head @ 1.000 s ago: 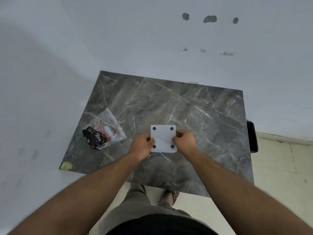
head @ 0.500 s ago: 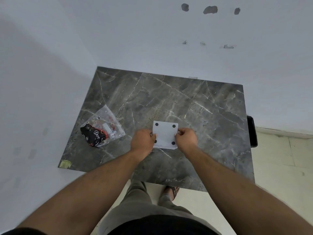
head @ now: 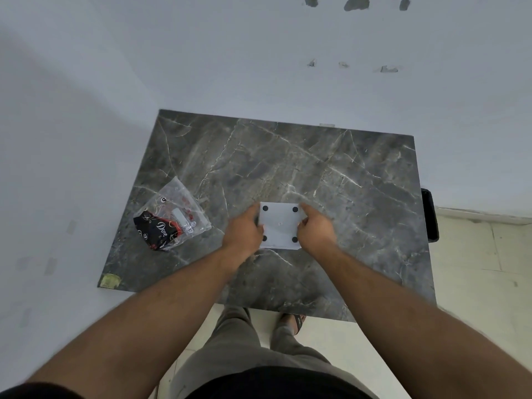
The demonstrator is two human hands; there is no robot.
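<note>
A flat white square device (head: 280, 225) with a black round foot at each corner lies on the dark marble tabletop (head: 331, 174), near its front middle. My left hand (head: 243, 230) grips its left edge, covering part of the lower left foot. My right hand (head: 315, 229) grips its right edge, with the index finger stretched toward the far right corner.
A clear plastic bag (head: 172, 218) holding a black and red packet and a small white tube lies on the table's left side. White walls close the left and back. A black object (head: 431, 214) sits off the table's right edge. My legs stand on pale floor tiles below.
Both hands have shifted along the white device's sides, and the fingers now reach further up its edges. The device stays at about the same spot on the table.
</note>
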